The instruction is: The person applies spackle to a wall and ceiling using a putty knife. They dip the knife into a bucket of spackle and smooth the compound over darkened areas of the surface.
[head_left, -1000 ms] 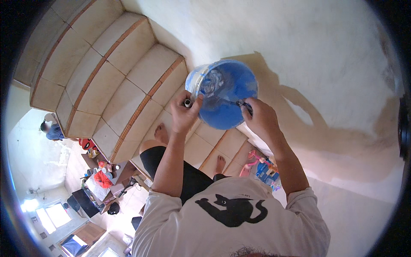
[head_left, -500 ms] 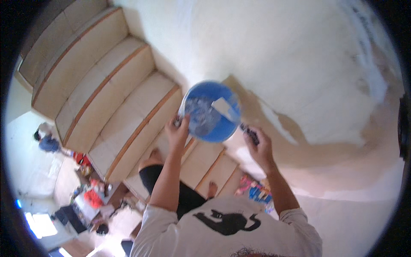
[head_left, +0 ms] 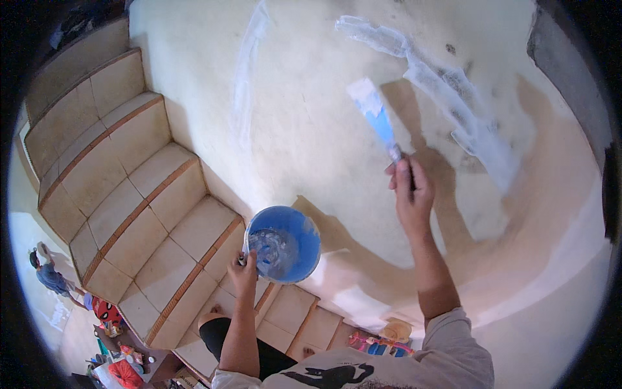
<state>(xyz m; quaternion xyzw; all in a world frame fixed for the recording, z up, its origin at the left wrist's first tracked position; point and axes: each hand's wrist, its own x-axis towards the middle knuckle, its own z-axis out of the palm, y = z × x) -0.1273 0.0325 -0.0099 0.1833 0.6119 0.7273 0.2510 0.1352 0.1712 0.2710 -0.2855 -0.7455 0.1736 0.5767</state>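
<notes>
gripping the putty knife (head_left: 380, 122) by its handle in the right hand (head_left: 413, 185), with closed fingers and a raised arm, over the pale wall (head_left: 311, 129). pointing away from the fingers along a long axis slanting up and slightly left, blade (head_left: 370, 104) foremost, with whitish stuff near its far edge. plainly nearer to the right hand than to the other, and apparently apart from the wall, judging by the dark shadow (head_left: 400, 107) just to the right of the blade. lying below and to the left of a broad white streak (head_left: 447, 91), slanting from upper left to lower right, and well to the right of a narrower, nearly upright streak (head_left: 245, 71). clasping the blue bucket (head_left: 304, 249) with the left hand (head_left: 244, 271), closed at the left side of the rim, seemingly on the handle grip. below and to the left of the knife, with grey-white paste (head_left: 271, 251) inside, well apart from the blade, beside the stairs (head_left: 172, 227).
</notes>
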